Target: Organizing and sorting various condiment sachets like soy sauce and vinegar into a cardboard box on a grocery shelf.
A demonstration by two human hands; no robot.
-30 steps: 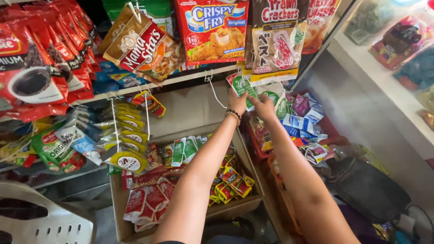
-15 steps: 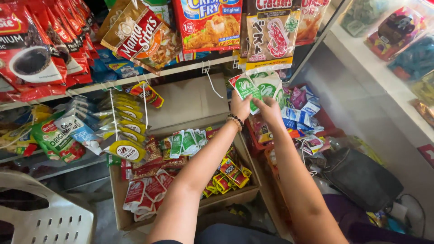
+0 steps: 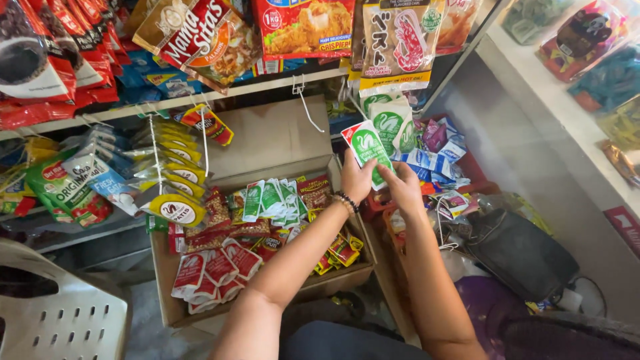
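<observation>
Both hands meet at a strip of green-and-white sachets (image 3: pixel 368 145) with red edging, held up in front of the shelf edge. The left hand (image 3: pixel 357 180), with a dark beaded bracelet (image 3: pixel 347 201) at the wrist, closes its fingers around the lower left side of the front sachet; the right hand (image 3: pixel 402 187) pinches the same packet from the right, thumb pressed on its face. More sachets of the same kind (image 3: pixel 392 120) hang just behind, glossy and slightly curled.

Close around them the place is crowded. A bare wire hook (image 3: pixel 305 100) juts from the shelf rail just left of the strip. Above hang large foil pouches: a red breading-mix bag (image 3: pixel 303 27) and a cream noodle packet (image 3: pixel 400 43). Right of the hands sits a heap of small blue, white and purple sachets (image 3: pixel 437 150) in a red bin. Below the left forearm lies an open cardboard box (image 3: pixel 263 143), its flap upright, filled with red ketchup-style packets (image 3: pixel 213 267), green-and-white sachets (image 3: pixel 270 200) and small yellow ones (image 3: pixel 337 250). Yellow pouches (image 3: pixel 167 173) dangle in strips at the left beside shiny red coffee bags (image 3: pixel 40 60). A white perforated plastic chair (image 3: pixel 60 313) stands at lower left, and a dark soft bag (image 3: pixel 520 253) slumps on the floor to the right.
</observation>
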